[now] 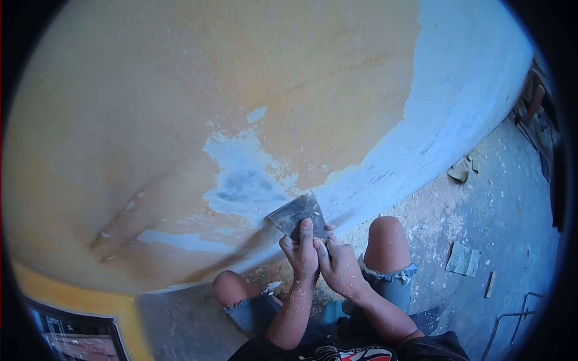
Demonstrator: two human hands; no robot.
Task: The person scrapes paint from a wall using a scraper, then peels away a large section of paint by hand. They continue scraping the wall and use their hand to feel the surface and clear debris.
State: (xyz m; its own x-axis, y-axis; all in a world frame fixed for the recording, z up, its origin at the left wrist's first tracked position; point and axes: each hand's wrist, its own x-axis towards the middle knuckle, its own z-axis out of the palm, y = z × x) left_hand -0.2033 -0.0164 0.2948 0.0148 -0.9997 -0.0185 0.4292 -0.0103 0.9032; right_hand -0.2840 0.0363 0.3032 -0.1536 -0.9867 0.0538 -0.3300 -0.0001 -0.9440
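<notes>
Orange paint covers most of the wall (150,90), which fills the view from nine o'clock round to one o'clock. Low at seven o'clock, a dark-framed pane (72,337) sits under a yellow band. Just left of centre is a bare patch (241,180) where the paint is gone, whitish with a grey smudge in its middle. A thinner pale streak runs off from it toward eight o'clock.

At the patch's five o'clock edge lies the scraper (297,213), a dark flat blade set against the wall with its upper corner touching the bare area. The left hand (301,256) is closed round the tool from below, and its index finger lies straight along the back of the blade. Touching it at three o'clock, the right hand (340,271) is wrapped round the same grip, fingers curled tight and thumb up near the blade's lower edge. The handle itself is hidden inside the two fists. Both forearms are speckled with pale dust.

The left knee (227,287) shows at the hands' eight o'clock, and the right knee (386,240) is close at two o'clock. Both are bent, above frayed denim shorts (391,286).

Right of the legs, the wall turns pale blue-white and meets a grey floor (512,198) strewn with paint dust. On the floor at four o'clock lie a folded paper scrap (462,259) and a short stick (490,284), with a bent wire frame (512,325) near the edge. Another torn scrap (460,170) lies at three o'clock against the wall's foot.
</notes>
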